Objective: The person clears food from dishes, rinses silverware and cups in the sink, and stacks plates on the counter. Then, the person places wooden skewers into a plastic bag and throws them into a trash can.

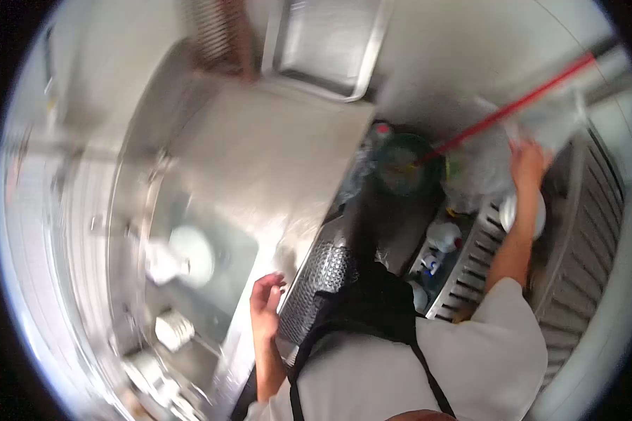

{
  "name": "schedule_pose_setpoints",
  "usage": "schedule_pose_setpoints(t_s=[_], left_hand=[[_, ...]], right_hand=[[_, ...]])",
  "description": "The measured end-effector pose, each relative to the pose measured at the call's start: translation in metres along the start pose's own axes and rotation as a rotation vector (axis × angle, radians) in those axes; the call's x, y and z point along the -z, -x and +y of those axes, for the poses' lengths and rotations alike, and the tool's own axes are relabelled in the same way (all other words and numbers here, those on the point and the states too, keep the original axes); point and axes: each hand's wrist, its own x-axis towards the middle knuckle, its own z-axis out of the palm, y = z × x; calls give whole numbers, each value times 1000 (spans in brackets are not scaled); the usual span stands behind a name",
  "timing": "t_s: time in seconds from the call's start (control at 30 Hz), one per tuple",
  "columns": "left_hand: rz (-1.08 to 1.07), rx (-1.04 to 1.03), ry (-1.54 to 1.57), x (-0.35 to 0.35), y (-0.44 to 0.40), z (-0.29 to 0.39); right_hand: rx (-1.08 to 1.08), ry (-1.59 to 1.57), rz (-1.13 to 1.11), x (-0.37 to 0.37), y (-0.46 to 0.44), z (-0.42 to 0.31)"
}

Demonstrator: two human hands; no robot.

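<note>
Hands [265, 302] [529, 165] blurred, plastic [481, 165] beside right one indistinct

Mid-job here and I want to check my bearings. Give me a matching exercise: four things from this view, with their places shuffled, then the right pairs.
Things
1. Left hand
2. Metal tray
3. Right hand
4. Red pole

Places
A. Slanting up from the greenish round container
B. Out at the clear plastic; blur hides whether it grips any
C. Beside the sink basin, nothing visible in it
D. At the far end of the steel counter

Pairs: 1-C, 2-D, 3-B, 4-A
</note>
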Motion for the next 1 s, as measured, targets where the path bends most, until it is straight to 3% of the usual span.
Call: schedule_pose_setpoints(t_s=[0.03,0.07,0.1,0.17,0.23,0.33,0.4,0.53,0.7,0.83,0.93,1.0], left_hand=[[25,-22,-31,9,8,-1],[32,-26,-57,17,20,-5],[61,-37,-82,26,28,-10],[107,-94,-62,51,52,-22],[190,-59,26,74,81,-26],[358,-158,-23,126,133,-43],[449,-224,-77,169,178,-60],[698,-298,33,256,271,-116],[1033,-203,-157,354,378,-161],[1200,-223,-153,413,463,-169],[1322,-202,-104,444,516,-177],[1382,-167,-59,460,550,-187]], right_hand=[[-12,129,-219,-6,1,-4],[105,59,-93,-20,12,1],[75,-127,10,16,20,-22],[76,-206,392,5,10,-24],[185,-436,538,30,24,-70],[340,-540,545,42,68,-159],[466,-787,472,45,120,-219],[824,-993,432,135,296,-324],[1280,-1303,10,191,499,-429],[1584,-1329,-103,241,631,-470],[1722,-1284,-491,252,708,-498],[1665,-1289,-879,252,770,-520]])
